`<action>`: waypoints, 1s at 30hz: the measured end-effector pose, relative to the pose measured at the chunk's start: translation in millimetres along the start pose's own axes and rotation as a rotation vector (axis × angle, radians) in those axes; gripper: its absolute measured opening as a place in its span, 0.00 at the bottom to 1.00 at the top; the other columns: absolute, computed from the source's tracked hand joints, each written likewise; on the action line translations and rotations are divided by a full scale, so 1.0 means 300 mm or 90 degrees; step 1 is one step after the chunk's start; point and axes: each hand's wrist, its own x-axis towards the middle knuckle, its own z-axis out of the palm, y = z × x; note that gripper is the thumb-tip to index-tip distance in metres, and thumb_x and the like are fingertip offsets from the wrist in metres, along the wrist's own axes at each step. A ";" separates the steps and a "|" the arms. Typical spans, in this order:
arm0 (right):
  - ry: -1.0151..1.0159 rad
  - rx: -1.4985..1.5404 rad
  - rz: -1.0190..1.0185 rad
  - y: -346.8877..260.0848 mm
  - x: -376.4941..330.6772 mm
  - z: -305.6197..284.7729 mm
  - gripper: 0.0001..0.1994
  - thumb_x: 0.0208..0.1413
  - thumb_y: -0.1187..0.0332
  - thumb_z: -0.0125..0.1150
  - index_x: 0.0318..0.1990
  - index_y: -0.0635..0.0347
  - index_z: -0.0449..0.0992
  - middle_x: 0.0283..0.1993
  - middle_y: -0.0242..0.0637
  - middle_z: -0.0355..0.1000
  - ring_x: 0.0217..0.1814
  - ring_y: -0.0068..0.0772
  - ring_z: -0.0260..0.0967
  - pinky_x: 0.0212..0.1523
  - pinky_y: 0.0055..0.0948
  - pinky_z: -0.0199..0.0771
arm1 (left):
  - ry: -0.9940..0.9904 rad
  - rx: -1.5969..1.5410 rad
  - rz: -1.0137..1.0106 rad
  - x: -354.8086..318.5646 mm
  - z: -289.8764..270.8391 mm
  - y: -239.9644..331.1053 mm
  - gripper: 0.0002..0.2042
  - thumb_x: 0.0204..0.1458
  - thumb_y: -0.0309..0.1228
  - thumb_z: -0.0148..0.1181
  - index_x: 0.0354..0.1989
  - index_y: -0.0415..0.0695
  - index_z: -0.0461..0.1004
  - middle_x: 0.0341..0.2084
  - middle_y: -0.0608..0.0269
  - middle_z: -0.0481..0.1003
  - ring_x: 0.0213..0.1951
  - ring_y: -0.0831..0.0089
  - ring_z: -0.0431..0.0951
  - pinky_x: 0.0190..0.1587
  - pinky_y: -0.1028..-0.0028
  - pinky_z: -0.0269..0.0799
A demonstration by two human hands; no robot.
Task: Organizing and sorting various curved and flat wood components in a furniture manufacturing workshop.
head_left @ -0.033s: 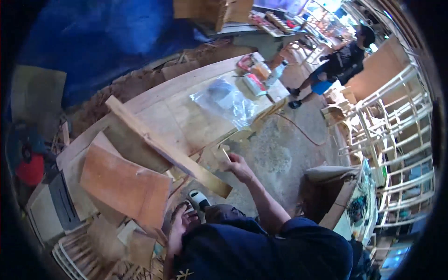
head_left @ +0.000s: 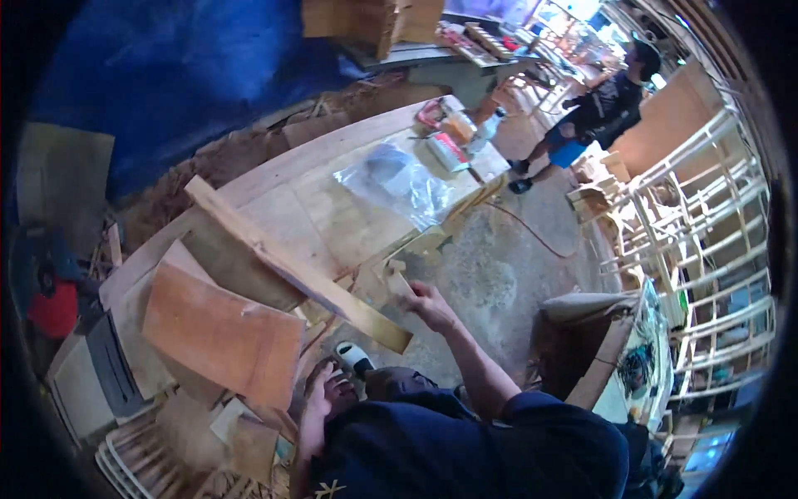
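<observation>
My right hand (head_left: 432, 308) reaches out past the plank's near end, fingers closed on a small flat piece of pale wood (head_left: 401, 287). Low at my left side, my left hand (head_left: 326, 387) is partly curled with its fingers apart, and nothing shows in it. A long wooden plank (head_left: 291, 264) lies slantwise over the workbench (head_left: 287, 208), its near end jutting past the edge between my hands. Beside my left hand leans a reddish-brown plywood panel (head_left: 223, 328). Clear plastic sheeting (head_left: 395, 183) is spread on the bench beyond the plank.
A red-and-white box (head_left: 449, 152) and a bottle (head_left: 489, 129) stand at the bench's far end. Another person (head_left: 603, 112) is beyond it. Pale wooden frames (head_left: 690, 195) line the right side, near an open-sided box (head_left: 582, 345). A cable (head_left: 536, 229) crosses the floor.
The small wood piece in my right hand has turned, from a thin edge to a broader face. The left hand has barely shifted, and the whole view has moved slightly.
</observation>
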 end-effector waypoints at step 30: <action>-0.247 0.076 0.174 0.037 -0.194 -0.102 0.25 0.63 0.51 0.56 0.58 0.62 0.73 0.56 0.40 0.74 0.54 0.33 0.73 0.55 0.33 0.70 | 0.102 -0.057 0.276 0.263 0.303 0.226 0.28 0.52 0.46 0.63 0.56 0.42 0.66 0.51 0.56 0.70 0.49 0.59 0.74 0.52 0.59 0.75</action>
